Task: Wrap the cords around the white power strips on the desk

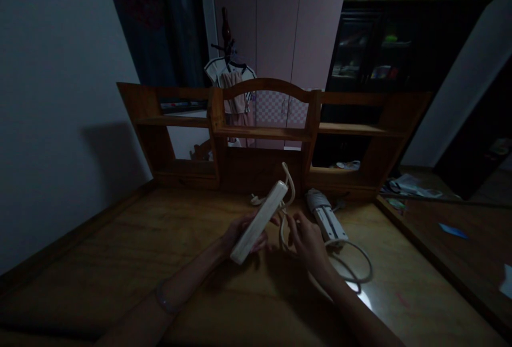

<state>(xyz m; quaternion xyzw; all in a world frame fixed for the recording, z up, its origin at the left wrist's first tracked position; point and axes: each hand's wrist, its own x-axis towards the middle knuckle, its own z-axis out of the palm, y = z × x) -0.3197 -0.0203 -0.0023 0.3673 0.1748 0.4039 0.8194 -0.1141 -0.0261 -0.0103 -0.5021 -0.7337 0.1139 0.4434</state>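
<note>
A white power strip (pixel 260 223) is held tilted above the wooden desk, its narrow side facing me. My left hand (pixel 244 232) is closed around it from behind, with fingertips showing at its right edge. From the strip's upper end a pale cord (pixel 291 182) loops out and hangs down. My right hand (pixel 307 237) has its fingers curled together on this cord, just right of the strip. Beyond the strip a plug (pixel 256 200) lies on the desk. Another power strip (pixel 328 222), its cord wound around the far end, rests right of my right hand.
The wooden desk (pixel 160 251) carries a shelf unit (pixel 262 132) along its far edge. A grey cable loop (pixel 370 267) lies on the right, near a bright reflection. A lower wooden surface (pixel 448 251) with papers adjoins the desk. Pink wardrobes (pixel 276 43) stand behind.
</note>
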